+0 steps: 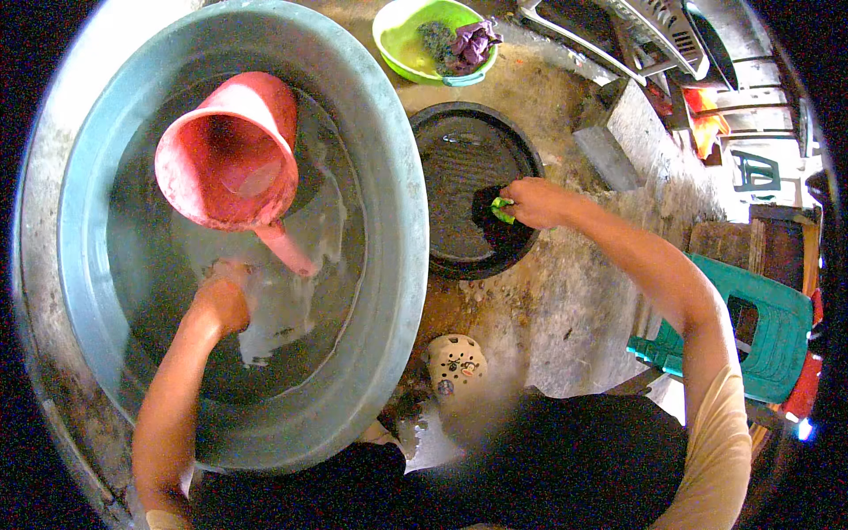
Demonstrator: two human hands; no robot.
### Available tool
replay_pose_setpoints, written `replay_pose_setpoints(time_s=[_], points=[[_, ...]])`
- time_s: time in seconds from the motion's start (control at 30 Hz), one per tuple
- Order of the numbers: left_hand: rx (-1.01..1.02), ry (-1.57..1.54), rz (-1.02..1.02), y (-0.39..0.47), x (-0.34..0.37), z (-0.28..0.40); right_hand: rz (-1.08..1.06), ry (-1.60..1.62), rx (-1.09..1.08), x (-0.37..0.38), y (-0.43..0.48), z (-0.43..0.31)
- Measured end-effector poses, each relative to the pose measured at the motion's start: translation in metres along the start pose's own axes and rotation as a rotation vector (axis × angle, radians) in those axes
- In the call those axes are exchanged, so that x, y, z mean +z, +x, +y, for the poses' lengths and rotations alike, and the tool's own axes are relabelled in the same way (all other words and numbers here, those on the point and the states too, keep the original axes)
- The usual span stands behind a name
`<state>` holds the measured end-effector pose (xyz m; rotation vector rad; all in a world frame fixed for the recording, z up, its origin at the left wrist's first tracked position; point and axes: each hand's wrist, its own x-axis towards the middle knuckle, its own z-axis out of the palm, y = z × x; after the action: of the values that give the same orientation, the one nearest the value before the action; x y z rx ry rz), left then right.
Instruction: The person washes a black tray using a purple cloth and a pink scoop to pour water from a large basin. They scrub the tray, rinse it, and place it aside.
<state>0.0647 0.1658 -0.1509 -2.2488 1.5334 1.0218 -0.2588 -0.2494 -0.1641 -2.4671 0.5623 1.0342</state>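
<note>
My left hand [227,298] dips into the water of a large blue plastic tub [397,318]; its fingers are under the surface, so whether they hold something is hidden. Just beyond that hand a red plastic dipper [275,106] lies tilted in the tub, its mouth facing me and its handle pointing down to the right. My right hand [533,204] pinches a small crumpled green piece [502,211], perhaps a wrapper or leaf, over the right side of a round black basin [487,265] with liquid in it. The black basin stands on the floor beside the tub.
A lime green basin [404,56] at the top holds dark mesh-like stuff [435,41] and a crumpled purple piece [474,43]. A concrete block [619,136] stands right of the black basin. A green plastic stool [772,331] is at the right. A beige clog [457,364] shows below.
</note>
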Motion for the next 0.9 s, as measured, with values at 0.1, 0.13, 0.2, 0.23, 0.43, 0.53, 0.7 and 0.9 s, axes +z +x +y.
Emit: replay_pose_setpoints(time_s=[0.1,0.13,0.2,0.23,0.43,0.53,0.7,0.9], points=[[-0.043,-0.079,0.131,0.0,0.005,0.001,-0.054,-0.083,-0.01,-0.005,0.005,0.001],[-0.095,-0.135,0.174,0.0,0.008,0.001,-0.078,-0.083,-0.018,-0.007,0.007,0.001],[-0.113,-0.159,-0.006,0.006,0.008,-0.003,-0.109,-0.097,-0.023,-0.009,0.011,0.003],[-0.122,-0.17,-0.097,0.008,0.008,-0.005,-0.119,-0.113,-0.041,-0.009,0.013,0.004],[-0.172,-0.121,-0.073,0.004,0.007,-0.004,-0.033,-0.014,-0.128,-0.01,0.017,0.01],[-0.099,-0.128,0.065,-0.001,-0.002,0.004,-0.067,-0.051,-0.123,-0.012,0.019,0.011],[-0.144,-0.142,-0.043,-0.001,-0.011,0.009,-0.112,-0.149,-0.089,-0.021,0.024,0.001],[-0.099,-0.141,0.097,-0.003,0.005,0.003,-0.155,-0.213,-0.138,-0.03,0.026,-0.013]])
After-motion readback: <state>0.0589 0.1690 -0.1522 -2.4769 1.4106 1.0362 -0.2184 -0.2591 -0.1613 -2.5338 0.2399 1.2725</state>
